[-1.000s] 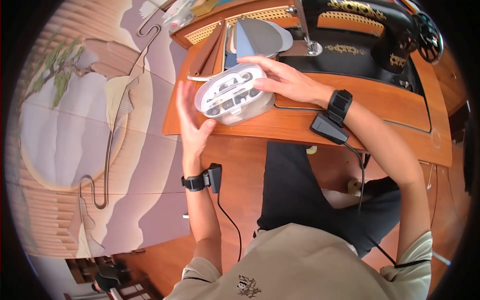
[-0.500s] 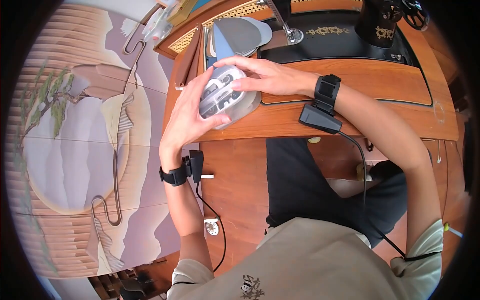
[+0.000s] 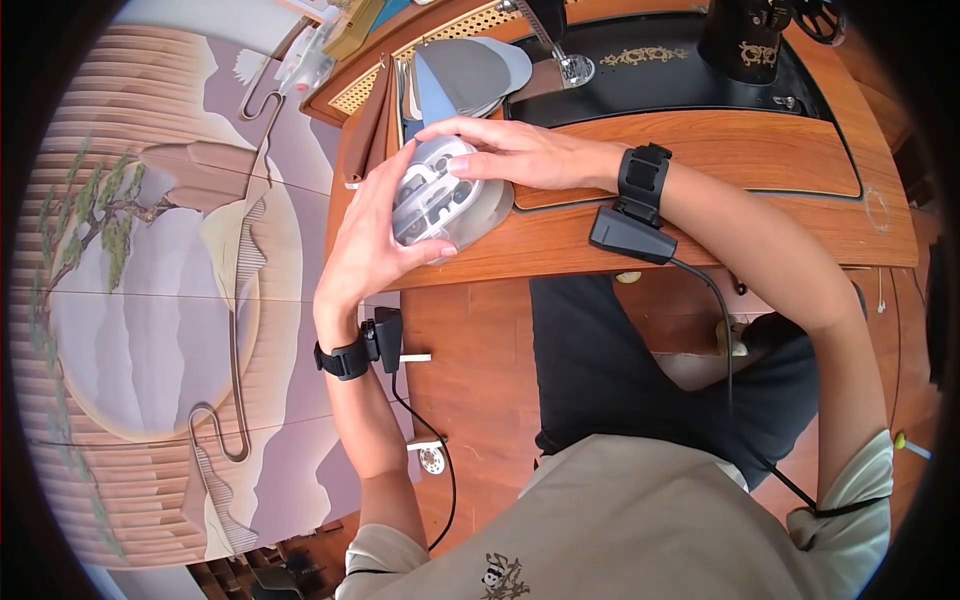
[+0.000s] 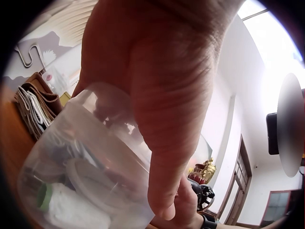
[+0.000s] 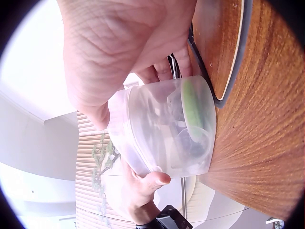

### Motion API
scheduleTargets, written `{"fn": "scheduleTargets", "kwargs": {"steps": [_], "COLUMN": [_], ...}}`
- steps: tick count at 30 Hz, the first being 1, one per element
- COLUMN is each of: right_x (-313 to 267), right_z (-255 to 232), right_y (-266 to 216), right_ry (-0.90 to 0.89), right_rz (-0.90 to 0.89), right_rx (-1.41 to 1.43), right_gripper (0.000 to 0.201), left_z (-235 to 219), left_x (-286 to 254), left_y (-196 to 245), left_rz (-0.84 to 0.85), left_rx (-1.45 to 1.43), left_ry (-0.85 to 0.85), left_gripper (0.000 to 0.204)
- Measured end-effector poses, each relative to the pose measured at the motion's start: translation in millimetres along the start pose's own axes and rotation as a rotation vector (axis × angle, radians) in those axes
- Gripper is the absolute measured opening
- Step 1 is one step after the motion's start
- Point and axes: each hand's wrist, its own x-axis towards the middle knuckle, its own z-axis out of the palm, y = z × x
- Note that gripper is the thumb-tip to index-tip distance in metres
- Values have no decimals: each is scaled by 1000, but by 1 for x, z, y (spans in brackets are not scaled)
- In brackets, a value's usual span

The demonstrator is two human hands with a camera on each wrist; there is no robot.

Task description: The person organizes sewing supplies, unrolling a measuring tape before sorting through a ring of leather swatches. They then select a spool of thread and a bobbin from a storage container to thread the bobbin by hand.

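Observation:
A translucent lidded box [image 3: 470, 220] stands on the wooden table near its left front edge, small items showing through the top. My left hand [image 3: 365, 235] grips its left side, thumb at the front; in the left wrist view the thumb lies along the box [image 4: 95, 157]. My right hand [image 3: 540, 155] holds the box from the back right, thumb on the lid and fingers behind. Through the wall in the right wrist view, the box [image 5: 162, 124] shows a green item [image 5: 191, 107] inside.
Behind the box lie brown folded pieces [image 3: 370, 125] and grey and blue rounded sheets [image 3: 465, 75]. A black sewing machine [image 3: 740, 50] stands at the back right. A patterned panel [image 3: 270, 330] lies left of the table.
My left hand has come in from beside the box to close round its left side. The head view has shifted, and the right hand stays on the box.

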Motion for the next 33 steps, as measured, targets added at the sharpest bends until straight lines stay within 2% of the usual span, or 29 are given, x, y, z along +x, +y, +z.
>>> {"fn": "scheduleTargets", "kwargs": {"steps": [10,20,22,26,28,30,33], "right_x": [-1,2,0,-1,-2,-6,-6], "right_z": [0,-2,-1,-3,-3,-2,1], "right_y": [-2,1,-1,-1,1,-5,-3], "right_ry": [10,-15,-8,-22,-27,-30,-33], "right_rz": [16,-12,6,52,45,64,27], "right_rx": [-15,8,16,-26,15,-67,-95], "right_gripper": [55,55,54,56,62,68,81], "left_z": [4,5,3,3,4,2,1], "left_x": [0,-1,-1,-2,-2,-1,0], "left_y": [1,3,6,8,6,4,-3], "left_rz": [7,-7,-64,-43,-16,-24,60], "left_rx": [84,65,30,38,45,38,49], "left_ry": [49,82,47,80,97,69,51], "left_gripper": [97,96,100,97,98,99,100]}}
